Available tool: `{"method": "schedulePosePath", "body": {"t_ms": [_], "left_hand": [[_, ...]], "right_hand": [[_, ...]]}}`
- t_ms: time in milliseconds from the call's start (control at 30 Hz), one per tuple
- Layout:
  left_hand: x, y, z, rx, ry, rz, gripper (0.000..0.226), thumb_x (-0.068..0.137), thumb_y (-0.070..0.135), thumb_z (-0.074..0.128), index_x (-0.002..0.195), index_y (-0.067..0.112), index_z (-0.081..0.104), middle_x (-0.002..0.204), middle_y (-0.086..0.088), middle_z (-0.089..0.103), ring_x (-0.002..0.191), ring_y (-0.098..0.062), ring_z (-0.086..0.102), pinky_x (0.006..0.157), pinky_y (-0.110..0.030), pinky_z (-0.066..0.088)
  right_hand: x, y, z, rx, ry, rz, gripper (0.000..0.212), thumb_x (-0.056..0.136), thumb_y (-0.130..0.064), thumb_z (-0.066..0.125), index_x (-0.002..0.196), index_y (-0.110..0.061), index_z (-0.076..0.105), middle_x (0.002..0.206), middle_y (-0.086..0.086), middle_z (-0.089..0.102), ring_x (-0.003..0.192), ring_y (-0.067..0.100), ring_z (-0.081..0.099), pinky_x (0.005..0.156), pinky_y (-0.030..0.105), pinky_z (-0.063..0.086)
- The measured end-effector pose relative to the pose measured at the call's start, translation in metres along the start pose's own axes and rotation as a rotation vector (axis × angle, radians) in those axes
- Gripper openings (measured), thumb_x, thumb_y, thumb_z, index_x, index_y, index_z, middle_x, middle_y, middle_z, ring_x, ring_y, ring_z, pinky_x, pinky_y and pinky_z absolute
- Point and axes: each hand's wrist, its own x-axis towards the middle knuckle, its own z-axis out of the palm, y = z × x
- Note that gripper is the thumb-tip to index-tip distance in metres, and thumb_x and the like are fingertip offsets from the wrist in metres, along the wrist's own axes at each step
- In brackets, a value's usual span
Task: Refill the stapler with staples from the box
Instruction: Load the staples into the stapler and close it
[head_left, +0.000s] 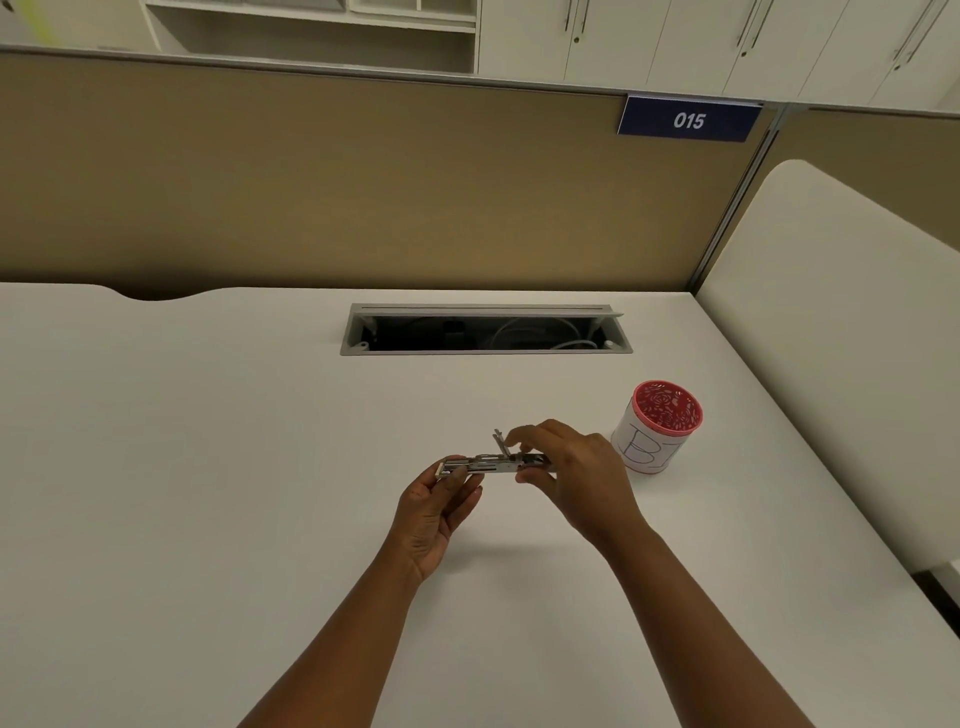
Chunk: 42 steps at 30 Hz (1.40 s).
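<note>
While the metal stapler (493, 464) is held level above the middle of the white surface (208, 467), the left hand (434, 512) pinches its left end in a closed grip, apparently to steady it. The right hand (571, 473) grips the right end, fingertips at a small raised part, probably to work the magazine for loading. Toward the surface's right edge stands a red-rimmed cup (657, 426). No staple box is visible.
</note>
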Motion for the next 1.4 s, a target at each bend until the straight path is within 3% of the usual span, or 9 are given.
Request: {"method": "schedulePosePath", "body": {"t_ms": [300,433,500,633,767,933,1200,1300,1400], "left_hand": [[0.002,0.004,-0.001,0.041,-0.017,0.053,0.017,0.088,-0.002,0.050,0.087,0.010,0.063,0.067,0.001,0.075,0.064,-0.009,0.072,0.056,-0.018,0.058],[0.003,0.004,0.000,0.021,-0.010,0.060,0.016,0.086,-0.002,0.053,0.086,0.010,0.063,0.065,0.001,0.075,0.062,-0.010,0.072,0.055,-0.019,0.058],[0.001,0.007,-0.002,-0.009,-0.015,0.071,0.014,0.070,0.005,0.071,0.081,0.012,0.067,0.065,0.001,0.075,0.061,-0.011,0.072,0.053,-0.019,0.057],[0.001,0.008,-0.007,0.008,-0.037,0.084,0.064,0.023,0.028,0.092,0.081,0.012,0.068,0.068,-0.001,0.075,0.064,-0.013,0.072,0.054,-0.019,0.057],[-0.001,0.009,-0.004,0.077,-0.024,0.099,0.017,0.072,0.004,0.069,0.085,0.012,0.062,0.064,0.003,0.074,0.063,-0.009,0.072,0.056,-0.017,0.057],[-0.001,0.006,-0.002,0.185,-0.019,0.103,0.018,0.085,-0.004,0.054,0.086,0.011,0.062,0.065,0.003,0.074,0.063,-0.009,0.072,0.058,-0.018,0.058],[-0.003,0.004,0.008,0.247,-0.049,0.107,0.016,0.082,-0.001,0.059,0.087,0.012,0.066,0.068,0.002,0.075,0.063,-0.011,0.071,0.059,-0.020,0.058],[-0.002,0.003,0.008,0.215,-0.021,0.107,0.012,0.083,0.001,0.059,0.087,0.010,0.066,0.067,0.001,0.075,0.063,-0.011,0.072,0.058,-0.019,0.059],[-0.002,0.000,0.010,0.258,-0.027,0.112,0.009,0.083,0.003,0.060,0.087,0.008,0.067,0.069,-0.001,0.075,0.065,-0.011,0.072,0.059,-0.019,0.058]], "right_hand": [[-0.002,0.001,0.001,-0.073,-0.028,-0.050,0.030,0.069,-0.016,0.077,0.094,-0.031,0.068,0.087,0.000,0.070,0.050,0.018,0.063,0.049,0.029,0.043],[-0.005,0.002,-0.005,-0.020,-0.104,0.055,0.043,0.075,-0.022,0.072,0.115,-0.029,0.057,0.101,0.000,0.068,0.077,0.020,0.066,0.064,0.030,0.042],[-0.007,0.008,-0.009,-0.031,-0.205,0.180,0.049,0.075,-0.023,0.071,0.120,-0.029,0.050,0.109,-0.003,0.064,0.091,0.018,0.063,0.075,0.033,0.047],[-0.009,0.026,-0.020,0.321,-0.238,0.471,0.037,0.066,-0.014,0.078,0.098,-0.024,0.061,0.092,-0.003,0.065,0.077,0.015,0.064,0.074,0.034,0.056],[-0.009,0.034,-0.023,0.622,-0.083,0.540,0.034,0.063,-0.005,0.079,0.085,-0.023,0.061,0.084,-0.002,0.066,0.078,0.014,0.065,0.070,0.019,0.053],[-0.004,0.020,-0.013,0.974,0.208,0.572,0.043,0.061,0.004,0.077,0.086,-0.023,0.056,0.086,0.004,0.065,0.070,0.008,0.068,0.065,0.017,0.057],[-0.006,-0.012,0.022,0.583,0.219,0.252,0.032,0.074,-0.008,0.071,0.103,-0.016,0.061,0.094,0.001,0.071,0.087,0.005,0.062,0.075,0.019,0.049],[-0.016,-0.015,0.035,0.282,0.156,0.100,0.051,0.076,-0.020,0.067,0.123,-0.013,0.051,0.118,0.007,0.064,0.105,0.015,0.059,0.090,0.027,0.048],[-0.021,-0.016,0.045,0.203,0.135,0.161,0.066,0.072,-0.023,0.074,0.130,-0.011,0.044,0.123,0.011,0.060,0.105,0.024,0.060,0.085,0.031,0.051]]}}
